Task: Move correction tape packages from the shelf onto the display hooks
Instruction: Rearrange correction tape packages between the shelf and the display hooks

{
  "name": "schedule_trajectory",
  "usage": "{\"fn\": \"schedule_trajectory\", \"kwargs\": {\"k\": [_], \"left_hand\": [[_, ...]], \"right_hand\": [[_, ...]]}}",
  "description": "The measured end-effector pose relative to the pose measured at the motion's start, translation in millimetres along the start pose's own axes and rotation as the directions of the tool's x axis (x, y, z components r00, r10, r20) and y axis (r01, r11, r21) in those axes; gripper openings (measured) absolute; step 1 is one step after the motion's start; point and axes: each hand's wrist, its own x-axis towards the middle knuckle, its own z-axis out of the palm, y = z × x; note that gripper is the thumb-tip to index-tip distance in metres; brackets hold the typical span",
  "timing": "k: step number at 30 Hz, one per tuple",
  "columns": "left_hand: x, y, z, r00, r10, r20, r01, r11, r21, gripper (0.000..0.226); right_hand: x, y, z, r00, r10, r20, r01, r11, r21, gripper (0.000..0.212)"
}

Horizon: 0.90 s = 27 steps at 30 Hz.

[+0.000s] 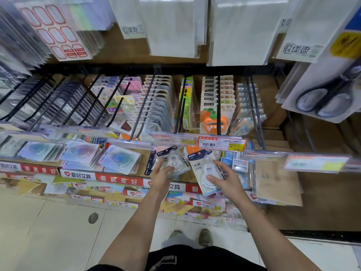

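Two correction tape packages are sitting side by side over the shelf's front edge (117,178), the left package (173,161) in the left hand (161,176), the right package (207,173) in the right hand (224,179). Display hooks (144,106) are projecting above and behind them, a price tag (221,143) hanging directly over the right package.

Pale floor tiles (58,227) with a dark round spot (93,218) spread below the hands. A brown wooden back panel (121,47) rises above them, crossed by a black rail (117,68).
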Motion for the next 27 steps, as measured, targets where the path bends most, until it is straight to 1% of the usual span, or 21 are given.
{"fn": "schedule_trajectory", "kwargs": {"k": [2, 5, 6, 9, 12, 15, 17, 20, 22, 24, 27], "left_hand": [[-6, 1, -3, 0.999, -0.029, 0.037, 0.030, 0.999, -0.036, 0.069], [-11, 2, -10, 0.997, -0.050, 0.061, 0.052, 0.998, -0.033, 0.077], [-13, 3, -13, 0.995, -0.057, 0.077, 0.059, 0.998, -0.029, 0.077], [-23, 5, -23, 0.990, -0.055, 0.129, 0.057, 0.998, -0.014, 0.065], [-27, 1, -43, 0.990, -0.042, 0.132, 0.040, 0.999, 0.014, 0.066], [-34, -2, -64, 0.996, -0.034, 0.088, 0.036, 0.999, -0.015, 0.071], [-43, -1, -77, 0.999, -0.004, 0.047, 0.004, 1.000, -0.002, 0.066], [-54, -1, -105, 0.997, 0.070, 0.026, -0.070, 0.997, 0.034, 0.059], [-64, 3, -126, 0.995, 0.092, -0.047, -0.090, 0.995, 0.045, 0.064], [-77, 9, -149, 0.986, 0.120, -0.114, -0.116, 0.992, 0.040, 0.067], [-96, 13, -190, 0.973, 0.154, -0.170, -0.147, 0.988, 0.056, 0.073]], "right_hand": [[0, 2, 3, 1.000, -0.007, 0.001, 0.007, 1.000, -0.001, 0.051], [0, 1, 8, 1.000, -0.021, 0.009, 0.021, 1.000, -0.009, 0.054], [1, 1, 10, 1.000, -0.023, 0.009, 0.023, 1.000, -0.010, 0.055], [-1, -3, 20, 0.999, -0.023, 0.028, 0.023, 1.000, 0.013, 0.055], [-4, -3, 34, 0.997, 0.016, 0.069, -0.022, 0.997, 0.077, 0.053], [-6, -5, 52, 0.991, 0.035, 0.129, -0.046, 0.996, 0.079, 0.052], [-7, -7, 66, 0.985, 0.041, 0.167, -0.051, 0.997, 0.059, 0.053], [-11, -8, 92, 0.972, 0.043, 0.233, -0.049, 0.999, 0.019, 0.051], [-12, -8, 113, 0.959, 0.047, 0.279, -0.050, 0.999, 0.005, 0.051], [-16, -12, 136, 0.942, 0.048, 0.331, -0.035, 0.998, -0.046, 0.056], [-21, -14, 175, 0.902, 0.070, 0.425, -0.024, 0.993, -0.114, 0.065]]}}
